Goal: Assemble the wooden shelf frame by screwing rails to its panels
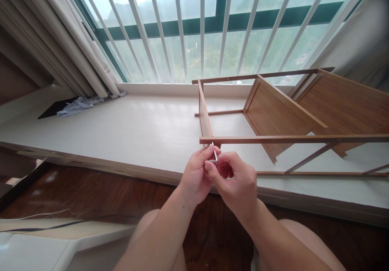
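A wooden shelf frame [291, 139] lies on its side on the white window ledge. At the left end of its near rail, a silver bent hex key [216, 155] meets the wood from below. My left hand [197, 175] is closed, its thumb and fingers pinching the key close to the rail. With thumb and curled fingers, my right hand [237, 177] grips the key around its bent end. The key's tip, and any screw it sits in, are too small to make out.
The white ledge [146, 129] runs under a barred window [202, 39]. Crumpled pale strips [80, 105] lie on a black sheet by the left curtain [60, 31]. A white furniture corner [60, 246] stands at lower left, above the dark wood floor [100, 194].
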Available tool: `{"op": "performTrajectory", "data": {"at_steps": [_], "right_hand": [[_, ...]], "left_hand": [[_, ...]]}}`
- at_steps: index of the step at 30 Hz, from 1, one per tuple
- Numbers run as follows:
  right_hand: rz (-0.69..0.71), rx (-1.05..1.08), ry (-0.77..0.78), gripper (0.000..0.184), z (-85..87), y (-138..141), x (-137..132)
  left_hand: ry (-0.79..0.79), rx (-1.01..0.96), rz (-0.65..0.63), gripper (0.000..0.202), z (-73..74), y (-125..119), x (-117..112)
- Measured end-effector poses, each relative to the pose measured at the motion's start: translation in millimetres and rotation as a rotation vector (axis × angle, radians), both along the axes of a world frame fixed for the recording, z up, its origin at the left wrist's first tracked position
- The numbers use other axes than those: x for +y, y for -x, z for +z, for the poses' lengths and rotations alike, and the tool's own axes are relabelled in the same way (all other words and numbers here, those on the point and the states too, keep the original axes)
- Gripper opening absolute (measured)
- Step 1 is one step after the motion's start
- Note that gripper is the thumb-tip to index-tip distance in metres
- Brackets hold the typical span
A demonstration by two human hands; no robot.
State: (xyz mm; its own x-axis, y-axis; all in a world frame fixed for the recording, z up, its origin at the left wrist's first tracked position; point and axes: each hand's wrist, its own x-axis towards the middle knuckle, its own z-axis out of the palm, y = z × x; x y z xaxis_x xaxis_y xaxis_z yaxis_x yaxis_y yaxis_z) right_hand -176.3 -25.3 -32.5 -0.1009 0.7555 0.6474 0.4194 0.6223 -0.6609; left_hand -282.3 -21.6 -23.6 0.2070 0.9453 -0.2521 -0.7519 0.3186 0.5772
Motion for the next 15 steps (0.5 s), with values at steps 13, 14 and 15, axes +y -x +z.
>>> {"op": "performTrajectory", "data": {"at_steps": [13, 14, 15], "right_hand": [[0.030, 0.001, 0.010, 0.012, 2.4, -0.3, 0.7], [0.039, 0.007, 0.026, 0.012, 2.4, -0.7, 0.3], [0.048, 0.016, 0.042, 0.012, 2.4, -0.9, -0.2]], "left_hand": [[-0.042, 0.067, 0.064, 0.024, -6.1, -0.9, -0.3], [-0.043, 0.064, 0.074, 0.023, -5.7, -1.1, -0.5], [-0.042, 0.060, 0.081, 0.022, -5.0, -1.2, -0.7]]}}
